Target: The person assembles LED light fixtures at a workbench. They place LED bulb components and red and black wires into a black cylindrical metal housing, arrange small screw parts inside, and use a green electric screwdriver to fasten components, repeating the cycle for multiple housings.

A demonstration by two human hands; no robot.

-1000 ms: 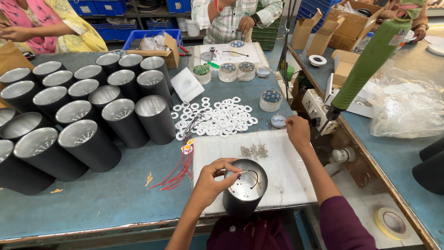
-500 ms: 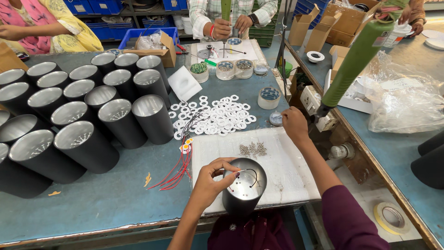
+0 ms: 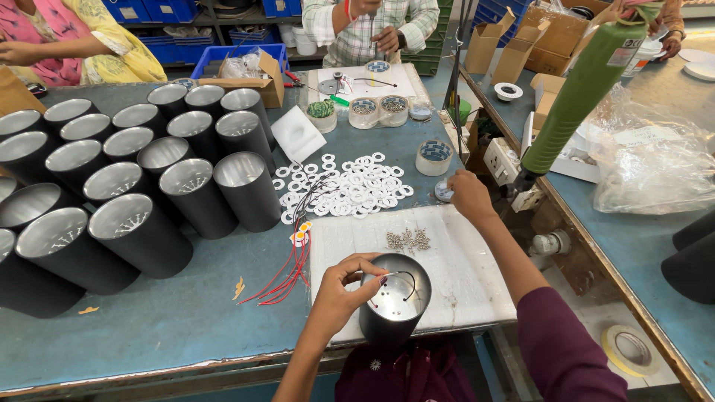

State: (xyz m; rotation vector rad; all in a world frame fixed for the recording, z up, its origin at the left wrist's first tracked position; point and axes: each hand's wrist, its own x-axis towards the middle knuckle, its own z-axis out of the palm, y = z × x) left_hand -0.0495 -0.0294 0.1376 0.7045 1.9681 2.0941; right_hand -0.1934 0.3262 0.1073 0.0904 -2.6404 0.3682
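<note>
My left hand (image 3: 344, 291) grips the rim of a black cylindrical lamp housing (image 3: 395, 301) held at the table's front edge, fingers curled over its open top; a thin wire loops inside it. My right hand (image 3: 469, 194) reaches out to the far right of the white foam pad (image 3: 447, 275), fingers bent down at a small round lid (image 3: 442, 191) near a tape-roll tub (image 3: 434, 157). A small heap of screws (image 3: 408, 240) lies on the pad between the two hands. White rings (image 3: 350, 184) are spread behind the pad.
Many black housings (image 3: 141, 190) stand upright at the left. Red wires (image 3: 287, 272) lie beside the pad. A green hanging tool (image 3: 577, 93) slants at the right. Other people work at the far end and far left. Tubs of parts (image 3: 378, 111) sit at the back.
My right hand has shifted slightly farther out toward the small lid by the tub. The left hand stays on the housing's rim.
</note>
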